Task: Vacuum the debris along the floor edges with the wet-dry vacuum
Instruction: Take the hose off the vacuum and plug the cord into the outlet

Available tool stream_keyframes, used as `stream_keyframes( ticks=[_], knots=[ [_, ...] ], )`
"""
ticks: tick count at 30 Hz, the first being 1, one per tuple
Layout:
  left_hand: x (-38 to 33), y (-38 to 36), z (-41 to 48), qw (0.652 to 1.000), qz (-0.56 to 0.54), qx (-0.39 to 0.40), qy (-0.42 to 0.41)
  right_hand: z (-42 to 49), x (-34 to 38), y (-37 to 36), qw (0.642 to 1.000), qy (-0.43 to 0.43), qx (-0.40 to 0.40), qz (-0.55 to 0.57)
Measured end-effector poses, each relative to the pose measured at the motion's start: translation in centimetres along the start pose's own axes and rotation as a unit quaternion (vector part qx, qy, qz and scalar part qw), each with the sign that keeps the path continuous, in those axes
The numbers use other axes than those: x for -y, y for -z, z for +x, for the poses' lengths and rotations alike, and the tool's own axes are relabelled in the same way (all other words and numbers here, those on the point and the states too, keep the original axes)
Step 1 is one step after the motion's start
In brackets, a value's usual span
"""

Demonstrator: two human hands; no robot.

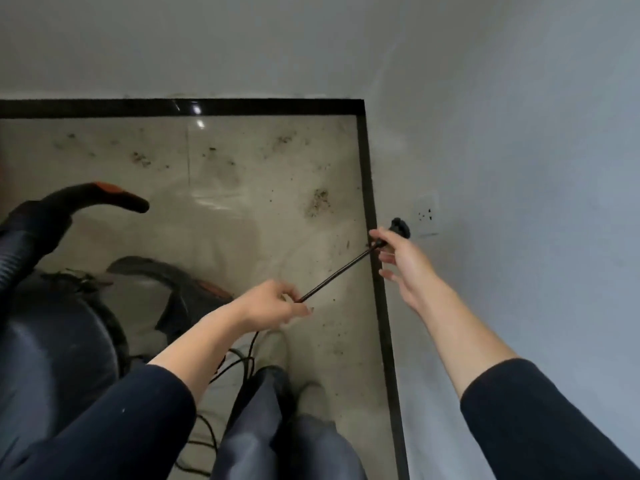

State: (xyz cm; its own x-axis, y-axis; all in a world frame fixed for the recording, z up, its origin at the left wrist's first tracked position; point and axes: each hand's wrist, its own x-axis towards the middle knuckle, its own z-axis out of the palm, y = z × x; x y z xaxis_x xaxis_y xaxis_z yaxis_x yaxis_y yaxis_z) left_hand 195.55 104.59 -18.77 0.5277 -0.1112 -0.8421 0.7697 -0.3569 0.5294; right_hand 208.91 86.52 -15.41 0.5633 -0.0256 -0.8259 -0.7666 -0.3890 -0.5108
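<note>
The black power cord (337,276) of the vacuum runs taut between my two hands. My left hand (273,304) pinches the cord low, above the floor. My right hand (398,258) holds the cord's end with the black plug (401,227), close to the white wall socket (426,214). The dark vacuum tank (52,341) stands at the left, its hose handle with an orange tip (114,197) curving above it. Dark debris (318,200) lies scattered on the beige floor near the black skirting (367,174).
Loose cord loops (235,368) lie on the floor by my feet (311,393). A floor nozzle (187,289) rests next to the tank. Grey walls meet in a corner at the upper right (362,105).
</note>
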Motion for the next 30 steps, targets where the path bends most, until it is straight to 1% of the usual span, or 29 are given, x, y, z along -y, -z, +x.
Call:
stream_keyframes(
  ticks=[2,4,5,8,11,13,15,17,18,19,21,22,23,25,26,27,28,29,30],
  knots=[
    [-3.2,0.0,2.7,0.997,-0.059,0.038,-0.02,1.3,0.2,0.1,1.0,-0.004,0.0,-0.023],
    [-6.8,-0.6,5.2,0.992,-0.104,0.056,-0.041,2.5,0.6,0.5,0.999,0.003,-0.001,-0.052],
    [-8.4,-1.0,6.4,0.988,-0.139,0.055,-0.047,3.1,1.0,0.8,0.998,0.007,-0.005,-0.057],
    [-11.9,-1.9,9.6,0.968,-0.243,0.021,-0.052,4.9,1.5,2.1,0.999,0.019,-0.039,-0.023],
    [-13.6,-2.8,12.5,0.967,-0.235,-0.013,-0.096,6.9,1.7,3.4,0.994,0.055,-0.083,-0.033],
    [-14.1,-3.2,14.4,0.966,-0.228,-0.01,-0.118,8.1,1.4,4.4,0.988,0.072,-0.112,-0.077],
    [-14.5,-3.7,16.3,0.967,-0.222,0.01,-0.123,9.1,0.8,5.4,0.98,0.082,-0.143,-0.113],
    [-14.7,-3.7,17.9,0.974,-0.193,0.001,-0.123,9.7,-0.5,6.5,0.957,0.117,-0.177,-0.197],
    [-14.9,-3.7,18.7,0.979,-0.171,-0.008,-0.115,9.8,-1.1,7.1,0.935,0.137,-0.184,-0.27],
    [-15.0,-3.8,19.3,0.983,-0.151,-0.015,-0.106,9.8,-1.8,7.6,0.899,0.158,-0.175,-0.369],
    [-15.3,-4.0,20.3,0.986,-0.134,-0.028,-0.096,9.6,-2.6,8.6,0.793,0.217,-0.122,-0.556],
    [-15.4,-4.3,20.7,0.985,-0.135,-0.032,-0.099,9.6,-2.8,9.0,0.744,0.231,-0.087,-0.622],
    [-15.4,-4.6,21.1,0.985,-0.133,-0.036,-0.105,10.0,-3.3,9.5,0.692,0.25,-0.071,-0.674],
    [-15.3,-5.2,21.9,0.982,-0.138,-0.06,-0.112,10.7,-3.7,10.2,0.616,0.282,-0.056,-0.734],
    [-15.2,-5.5,22.2,0.979,-0.152,-0.074,-0.11,10.9,-3.7,10.2,0.578,0.271,-0.038,-0.769],
    [-15.0,-5.7,22.6,0.977,-0.166,-0.082,-0.107,10.7,-3.6,10.2,0.525,0.252,-0.021,-0.813],
    [-14.9,-6.0,22.8,0.976,-0.174,-0.081,-0.104,10.7,-3.9,10.6,0.451,0.255,-0.009,-0.855],
    [-14.8,-6.3,23.0,0.976,-0.177,-0.076,-0.101,10.8,-4.1,11.0,0.397,0.252,0.013,-0.882],
    [-14.8,-6.6,23.1,0.977,-0.176,-0.073,-0.1,10.6,-3.8,11.2,0.364,0.232,0.027,-0.902]
  ],
)
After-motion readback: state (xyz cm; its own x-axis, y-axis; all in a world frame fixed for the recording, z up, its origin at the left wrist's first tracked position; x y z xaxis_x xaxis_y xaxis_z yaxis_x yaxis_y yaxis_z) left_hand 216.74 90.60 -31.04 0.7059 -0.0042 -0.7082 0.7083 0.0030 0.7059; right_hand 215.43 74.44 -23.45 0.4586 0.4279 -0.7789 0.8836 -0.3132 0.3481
